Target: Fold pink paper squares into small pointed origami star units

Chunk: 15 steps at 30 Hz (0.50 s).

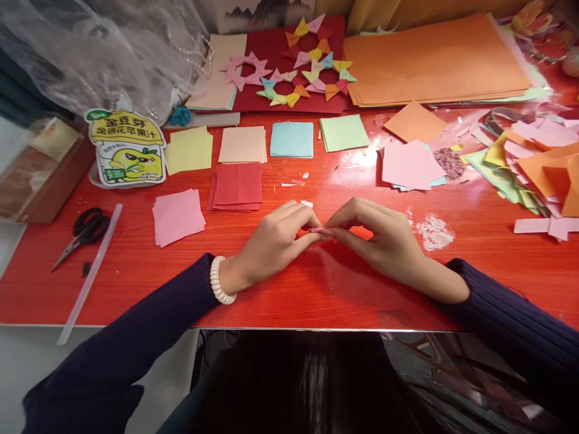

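Note:
A small folded piece of pink paper [319,229] is pinched between the fingertips of both hands, just above the red table [280,289]. My left hand [275,241], with a pale coiled band at the wrist, grips its left end between thumb and fingers. From the other side my right hand [384,238] pinches it the same way. The fingers cover most of the paper, so its exact shape is hidden. Beyond my left hand lies a stack of red paper squares [238,184]; a stack of pink squares [178,217] lies farther left.
Yellow [189,149], peach [243,144], blue [292,139] and green squares [344,132] lie in a row. Folded paper rings [246,71] rest at the back. Scissors [85,232] and a translucent strip [90,274] are left. Paper scraps [543,150] pile up right.

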### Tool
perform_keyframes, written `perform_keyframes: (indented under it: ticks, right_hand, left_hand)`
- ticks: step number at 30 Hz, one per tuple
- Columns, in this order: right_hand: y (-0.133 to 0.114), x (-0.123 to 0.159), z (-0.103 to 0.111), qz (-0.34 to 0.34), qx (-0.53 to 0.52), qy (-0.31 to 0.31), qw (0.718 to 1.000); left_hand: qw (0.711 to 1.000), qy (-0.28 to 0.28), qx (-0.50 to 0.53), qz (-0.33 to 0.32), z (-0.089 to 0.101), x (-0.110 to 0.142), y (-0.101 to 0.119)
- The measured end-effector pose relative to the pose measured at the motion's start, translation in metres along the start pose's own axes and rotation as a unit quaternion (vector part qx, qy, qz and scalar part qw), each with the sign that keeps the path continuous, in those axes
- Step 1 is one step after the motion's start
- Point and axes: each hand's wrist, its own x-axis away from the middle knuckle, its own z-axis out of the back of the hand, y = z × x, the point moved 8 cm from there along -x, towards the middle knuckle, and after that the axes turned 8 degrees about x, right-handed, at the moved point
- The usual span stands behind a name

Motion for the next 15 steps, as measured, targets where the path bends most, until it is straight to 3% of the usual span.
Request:
perform_keyframes:
  ticks: [7,12,15]
  right_hand:
    - [0.006,-0.001,0.005,-0.035,-0.007,0.011,0.999]
    - [0.008,-0.002,-0.009,-0.037,-0.030,-0.069,0.996]
    - [0.013,0.000,-0.011,-0.042,0.013,-0.077,0.996]
  left_hand:
    - [0.999,0.038,-0.003,0.003,0.008,-0.002,0.000]
    - [0.996,0.066,0.045,0.032,0.012,-0.001,-0.004]
    - [0.992,0.054,0.084,0.076,0.011,-0.001,-0.010]
